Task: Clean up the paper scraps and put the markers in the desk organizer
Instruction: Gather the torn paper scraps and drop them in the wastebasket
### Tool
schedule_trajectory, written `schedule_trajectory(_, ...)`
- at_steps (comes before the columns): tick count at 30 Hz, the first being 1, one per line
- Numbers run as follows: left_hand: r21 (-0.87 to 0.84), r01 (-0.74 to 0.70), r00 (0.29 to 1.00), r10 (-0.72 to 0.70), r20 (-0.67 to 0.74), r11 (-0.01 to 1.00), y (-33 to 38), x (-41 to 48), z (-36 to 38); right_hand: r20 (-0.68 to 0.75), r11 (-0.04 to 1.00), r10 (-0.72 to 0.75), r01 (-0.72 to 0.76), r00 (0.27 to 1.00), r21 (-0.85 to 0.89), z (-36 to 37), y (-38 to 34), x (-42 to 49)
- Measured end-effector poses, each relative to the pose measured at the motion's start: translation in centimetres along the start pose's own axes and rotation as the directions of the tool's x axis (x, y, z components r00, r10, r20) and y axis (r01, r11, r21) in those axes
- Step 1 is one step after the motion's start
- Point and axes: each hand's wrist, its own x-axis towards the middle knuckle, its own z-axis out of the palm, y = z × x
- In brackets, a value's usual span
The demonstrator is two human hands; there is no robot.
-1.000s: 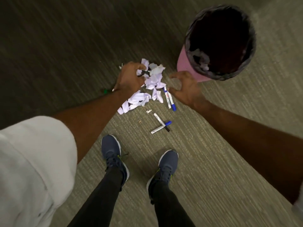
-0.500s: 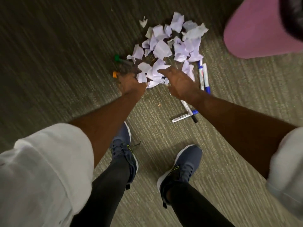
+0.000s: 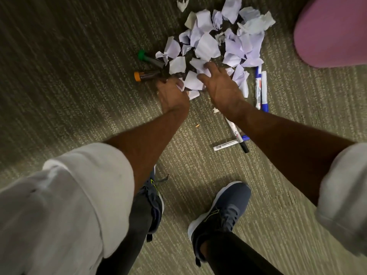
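A pile of torn white paper scraps lies on the carpet ahead of me. My left hand is curled at the pile's near edge, with a scrap showing under its fingers. My right hand rests flat on the scraps, fingers apart. A green-capped marker and an orange-capped marker lie left of the pile, their far ends under the paper. Two blue markers lie side by side right of the pile. Two more markers lie crossed under my right forearm. No desk organizer is in view.
A pink bin stands at the top right, cut off by the frame. My two dark shoes stand on the striped carpet below the pile. Small crumbs of paper lie near my wrists.
The view has dropped closer to the floor and the bin has slid to the top right corner. Both hands have come back to the near edge of the pile; the right hand has spread open.
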Motion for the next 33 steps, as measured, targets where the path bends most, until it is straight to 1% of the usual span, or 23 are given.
schedule_trajectory(2,-0.004,-0.042,0.999,0.042,0.016,0.999,0.1,0.1,-0.1,-0.046,0.999,0.0,0.002,0.999,0.039,-0.6,0.0,0.1)
schedule_trajectory(6,-0.025,-0.063,0.998,0.063,0.013,0.998,0.3,0.5,-0.9,-0.094,0.993,0.014,-0.003,0.996,0.12,-1.3,-0.2,-0.3)
schedule_trajectory(9,-0.009,-0.106,0.994,0.106,0.012,0.994,1.1,-0.5,-2.6,-0.109,0.974,0.089,-0.064,0.99,0.217,-2.8,-0.3,-1.4)
schedule_trajectory(12,-0.009,-0.153,0.988,0.153,0.012,0.988,2.5,-2.0,-4.8,-0.139,0.962,0.175,-0.14,0.975,0.233,-5.2,-0.3,-2.9)
schedule_trajectory(14,-0.03,-0.182,0.983,0.183,0.021,0.983,3.9,-3.1,-6.3,-0.151,0.956,0.207,-0.167,0.967,0.241,-7.5,-0.6,-4.2)
schedule_trajectory(17,-0.053,-0.248,0.967,0.25,0.042,0.967,7.4,-5.2,-9.0,-0.182,0.957,0.227,-0.184,0.957,0.224,-11.9,-0.7,-6.1)
schedule_trajectory(19,-0.066,-0.251,0.966,0.255,0.045,0.966,10.1,-6.4,-10.7,-0.207,0.957,0.233,-0.187,0.95,0.22,-15.2,-0.7,-7.4)
schedule_trajectory(21,-0.095,-0.28,0.957,0.285,0.047,0.955,12.9,-7.7,-12.3,-0.225,0.946,0.263,-0.205,0.938,0.25,-18.7,-0.7,-8.6)
schedule_trajectory(24,-0.127,-0.375,0.922,0.383,0.05,0.918,17.3,-9.1,-14.3,-0.242,0.926,0.317,-0.245,0.917,0.288,-23.7,0.0,-10.3)
schedule_trajectory(26,-0.18,-0.393,0.909,0.41,0.069,0.902,20.9,-10.6,-15.7,-0.26,0.912,0.346,-0.257,0.901,0.321,-27.3,0.5,-11.7)
schedule_trajectory(28,-0.212,-0.426,0.892,0.448,0.063,0.879,24.4,-12.3,-16.7,-0.295,0.892,0.391,-0.28,0.872,0.355,-30.6,1.5,-13.1)
schedule_trajectory(30,-0.232,-0.463,0.866,0.492,0.085,0.855,27.6,-13.8,-17.1,-0.356,0.882,0.429,-0.3,0.83,0.364,-33.1,2.8,-14.7)
schedule_trajectory(32,-0.23,-0.511,0.83,0.545,0.117,0.828,30.5,-15.1,-16.6,-0.409,0.857,0.473,-0.3,0.78,0.418,-34.5,4.4,-15.9)
schedule_trajectory(33,-0.219,-0.528,0.819,0.56,0.121,0.82,31.8,-15.6,-16.1,-0.413,0.839,0.504,-0.316,0.758,0.444,-34.9,5.4,-16.3)
